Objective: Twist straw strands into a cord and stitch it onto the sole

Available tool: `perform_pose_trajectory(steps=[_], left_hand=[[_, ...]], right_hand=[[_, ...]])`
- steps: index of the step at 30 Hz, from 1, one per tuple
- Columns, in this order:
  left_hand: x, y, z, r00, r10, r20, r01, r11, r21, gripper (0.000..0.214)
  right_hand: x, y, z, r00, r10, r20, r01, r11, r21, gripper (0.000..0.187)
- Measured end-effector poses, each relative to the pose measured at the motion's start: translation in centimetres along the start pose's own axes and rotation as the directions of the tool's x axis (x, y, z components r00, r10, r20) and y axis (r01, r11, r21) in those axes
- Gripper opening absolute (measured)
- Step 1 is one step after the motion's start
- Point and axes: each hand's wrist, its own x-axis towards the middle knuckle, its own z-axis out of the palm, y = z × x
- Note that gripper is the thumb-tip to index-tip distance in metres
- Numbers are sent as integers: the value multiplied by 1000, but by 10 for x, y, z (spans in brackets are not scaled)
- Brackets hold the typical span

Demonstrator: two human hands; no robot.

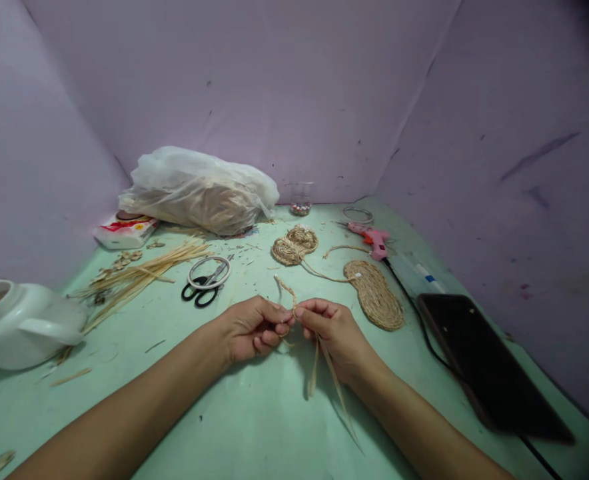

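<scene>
My left hand point(259, 327) and my right hand point(329, 330) meet over the middle of the table, both pinching a thin braid of straw point(287, 287). The braid's finished end sticks up and away from my fingertips. Loose straw strands point(332, 373) hang below my right hand toward me. Beyond my hands lies a woven straw piece point(294, 245) of two rounded lobes, with a cord trailing from it to the right. A sole-shaped woven straw piece point(374, 297) rests right of my right hand.
Scissors point(202, 287) lie under a white ring point(209, 272) at left, near loose straw point(149, 270). A white pot point(24, 327) stands far left. Behind are a plastic bag point(199, 193) and a cup of beads point(301, 200). A pink glue gun point(372, 239) and dark tablet point(489, 363) lie right.
</scene>
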Motion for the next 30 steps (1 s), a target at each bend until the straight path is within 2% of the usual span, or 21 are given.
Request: perform_pose_trajectory(steps=[1,3,6,7,8,10,12,14,16,18,21,23,30], left_hand=[[0,-1,1,999,31,-26,-30,998,50,6],[-2,-1,4,978,180,-109,-148,955,256,8],[-8,1,9,869,476,-139,-294,720,629,10],[-10,2,10,837,528,-145,-295,658,693,7],[-12,3,11,818,550,-170,-281,640,715,6],[-16,6,12,823,511,-249,-249,718,650,22],[-17,7,13,873,410,-263,-243,835,494,30],[-16,6,12,936,314,-161,-240,900,363,22],[-14,4,11,966,247,-72,-213,924,318,14],[-11,2,10,969,231,-89,-189,922,338,13],[-8,-1,10,939,278,-201,-173,890,422,12],[-8,-1,9,921,320,-220,-178,852,492,11],[-10,2,8,895,440,-79,-267,668,695,10]], right_hand=[[0,0,0,1000,4,-9,-4,1000,-2,10],[1,1,0,1000,5,-22,-6,1000,-21,9],[2,2,-1,999,11,-50,-14,998,-64,10],[2,2,-1,998,8,-57,-12,997,-72,10],[2,2,-1,998,0,-62,-5,997,-73,11],[2,3,-1,998,-14,-64,9,997,-77,11],[2,4,-1,999,-22,-46,19,997,-80,11],[1,4,0,1000,-24,-8,24,998,-66,11],[1,4,0,999,-26,22,27,998,-57,12],[0,2,1,1000,-29,11,30,996,-81,11],[0,0,2,999,-33,-19,31,990,-138,10],[0,-2,2,1000,-26,-3,25,986,-164,9],[0,-4,-1,997,-33,74,52,961,-270,12]])
